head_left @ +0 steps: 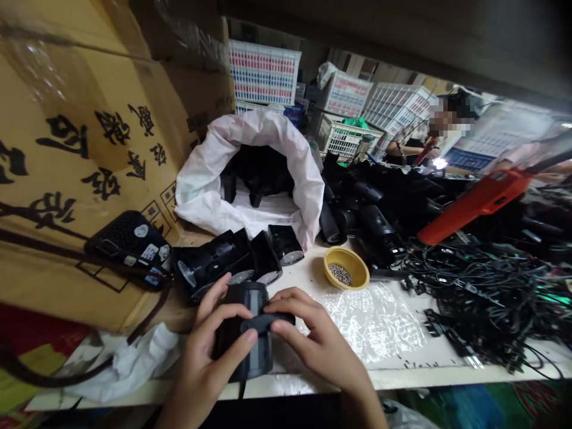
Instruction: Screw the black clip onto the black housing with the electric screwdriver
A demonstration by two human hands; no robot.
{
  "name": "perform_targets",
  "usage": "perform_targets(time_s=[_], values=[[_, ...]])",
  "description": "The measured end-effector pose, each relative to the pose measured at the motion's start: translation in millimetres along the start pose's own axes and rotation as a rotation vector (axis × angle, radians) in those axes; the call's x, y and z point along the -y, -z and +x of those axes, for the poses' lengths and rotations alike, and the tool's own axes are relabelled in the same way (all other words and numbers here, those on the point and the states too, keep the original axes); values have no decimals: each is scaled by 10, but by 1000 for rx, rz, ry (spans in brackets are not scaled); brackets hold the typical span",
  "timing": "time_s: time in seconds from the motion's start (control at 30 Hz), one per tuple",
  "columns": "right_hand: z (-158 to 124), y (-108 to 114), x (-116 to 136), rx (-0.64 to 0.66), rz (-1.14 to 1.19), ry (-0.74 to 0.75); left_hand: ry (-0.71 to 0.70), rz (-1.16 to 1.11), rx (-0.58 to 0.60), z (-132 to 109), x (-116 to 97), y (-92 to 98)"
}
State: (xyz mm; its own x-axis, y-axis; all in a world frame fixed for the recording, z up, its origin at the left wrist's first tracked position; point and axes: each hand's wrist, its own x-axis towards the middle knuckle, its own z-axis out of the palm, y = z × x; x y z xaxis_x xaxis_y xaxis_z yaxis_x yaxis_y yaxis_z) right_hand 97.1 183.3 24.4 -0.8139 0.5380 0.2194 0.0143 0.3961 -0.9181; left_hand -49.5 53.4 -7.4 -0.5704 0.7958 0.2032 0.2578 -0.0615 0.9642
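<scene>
A black cylindrical plastic housing (258, 357) stands near the table's front edge. My left hand (208, 351) wraps around its left side, with thumb and forefinger at the left end of an elongated black piece (263, 322) lying across the housing. The right end of that piece is pinched between the thumb and fingers of my right hand (315, 336). Just beyond lie several black plastic shells (227, 256) with clear round ends. A yellow bowl (361, 271) of small metal screws (340, 274) sits to the right.
A white sack (196, 190) holding black parts stands behind. Black cables (487, 298) and an orange-red tool (476, 205) are at the right. A cardboard box (58, 77) and a black bag (129, 244) flank the left. A co-worker (447, 128) sits beyond, near stacked crates (266, 71).
</scene>
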Motion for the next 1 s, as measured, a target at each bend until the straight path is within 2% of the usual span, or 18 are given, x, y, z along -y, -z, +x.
perform_targets(time_s=[0.07, 0.13, 0.2, 0.3, 0.43, 0.57, 0.7, 0.87, 1.0], values=[[4, 268, -9, -78, -184, -75, -13, 36, 41, 27, 19, 45], [52, 566, -64, -268, -498, -266, -21, 63, 56, 35, 20, 56], [140, 815, -150, -351, -707, -447, -37, 59, 61, 25, 8, 34], [300, 986, -287, -281, -837, -645, -76, 41, 19, -8, -8, -29], [450, 943, -397, -190, -912, -790, -63, 9, -78, -51, 1, -95], [487, 897, -407, -187, -938, -848, -86, 22, -103, -69, 10, -110], [465, 901, -383, -221, -927, -841, -107, 35, -92, -71, 5, -104], [401, 924, -404, -352, -866, -794, -88, 25, -82, -78, -14, -104], [350, 963, -458, -487, -775, -693, -73, 21, -82, -85, -43, -103]])
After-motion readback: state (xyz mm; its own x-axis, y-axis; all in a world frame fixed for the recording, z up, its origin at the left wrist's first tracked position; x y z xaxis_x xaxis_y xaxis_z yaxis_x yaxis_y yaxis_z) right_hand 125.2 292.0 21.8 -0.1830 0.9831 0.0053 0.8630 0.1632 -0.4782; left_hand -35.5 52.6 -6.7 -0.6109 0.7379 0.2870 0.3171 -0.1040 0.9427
